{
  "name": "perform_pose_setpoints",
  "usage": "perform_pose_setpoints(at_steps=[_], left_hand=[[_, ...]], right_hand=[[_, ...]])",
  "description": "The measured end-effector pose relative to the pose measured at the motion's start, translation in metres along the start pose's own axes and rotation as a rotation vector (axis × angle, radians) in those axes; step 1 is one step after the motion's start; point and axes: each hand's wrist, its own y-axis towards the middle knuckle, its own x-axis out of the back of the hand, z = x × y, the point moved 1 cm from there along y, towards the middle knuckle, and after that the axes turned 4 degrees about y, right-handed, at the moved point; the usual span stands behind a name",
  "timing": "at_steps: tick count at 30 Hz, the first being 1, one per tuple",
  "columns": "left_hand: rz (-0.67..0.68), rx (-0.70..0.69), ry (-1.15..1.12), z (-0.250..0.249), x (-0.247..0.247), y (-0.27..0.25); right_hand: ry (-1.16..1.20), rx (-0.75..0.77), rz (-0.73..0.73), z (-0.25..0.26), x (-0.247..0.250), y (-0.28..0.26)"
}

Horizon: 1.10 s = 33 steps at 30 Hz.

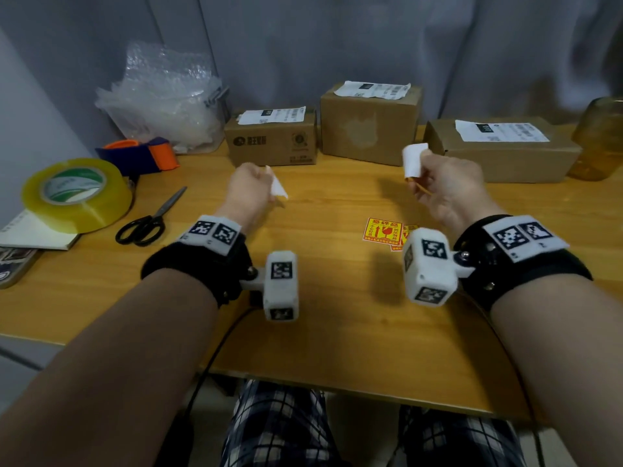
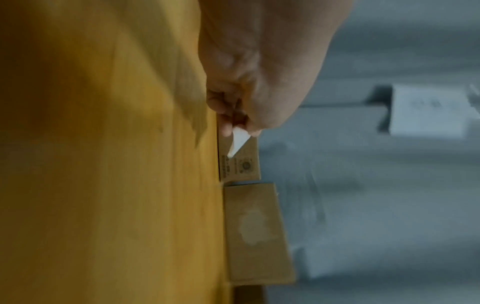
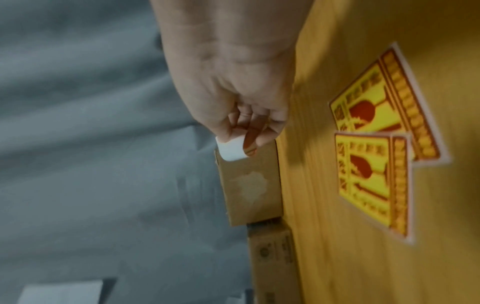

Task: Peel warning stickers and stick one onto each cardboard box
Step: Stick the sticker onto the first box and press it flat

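Note:
Three cardboard boxes stand in a row at the back of the table: a small left box (image 1: 271,143), a taller middle box (image 1: 371,126) and a long right box (image 1: 502,153), each with a white shipping label on top. My left hand (image 1: 268,178) pinches a white paper piece (image 1: 279,188), also seen in the left wrist view (image 2: 239,142). Raised before the middle box, my right hand (image 1: 416,180) pinches a curled sticker (image 1: 413,160), white outside with red and yellow showing inside (image 3: 231,150). Two yellow-red warning stickers (image 1: 384,230) lie overlapping on the table below my right hand.
At the left lie a yellow tape roll (image 1: 76,193), black scissors (image 1: 148,217), a blue-orange tape dispenser (image 1: 141,156) and a notebook (image 1: 37,234). Bubble wrap (image 1: 165,99) fills a container at the back left. An amber jar (image 1: 600,139) stands far right.

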Motion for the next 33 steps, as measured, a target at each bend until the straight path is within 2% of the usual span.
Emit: perform_pose_setpoints(at_steps=[4,7,11,13,17,20,25,29,31,33], left_hand=[[0.136,-0.225,0.113,-0.018,-0.023,-0.010],[0.228,-0.270,0.131,-0.030,-0.040,-0.013],[0.362,-0.309,0.306,-0.033,-0.050,-0.017],[0.432,-0.300,0.251,-0.032,-0.053,-0.021],[0.394,-0.287,0.042,-0.034,-0.048,-0.020],[0.428,-0.301,0.039,-0.037,-0.043,-0.018],[0.474,-0.308,0.046,-0.037,-0.045,-0.020],[0.446,-0.260,-0.078,-0.038,-0.044,-0.019],[0.392,-0.267,-0.162,-0.041,-0.040,-0.021],[0.325,-0.207,-0.250,-0.047,-0.035,-0.022]], right_hand=[[-0.070,0.030,0.125,-0.008,-0.017,-0.009],[-0.120,0.077,0.195,-0.010,-0.027,-0.014],[-0.256,0.194,0.269,-0.007,-0.030,-0.016],[-0.323,0.251,0.306,-0.006,-0.030,-0.017],[-0.469,0.414,0.373,-0.001,-0.036,-0.022],[-0.519,0.501,0.386,0.002,-0.042,-0.025],[-0.594,0.530,0.380,0.000,-0.048,-0.020],[-0.669,0.628,0.375,0.000,-0.047,-0.017],[-0.710,0.707,0.372,0.001,-0.047,-0.018],[-0.753,0.794,0.390,0.003,-0.047,-0.022]])
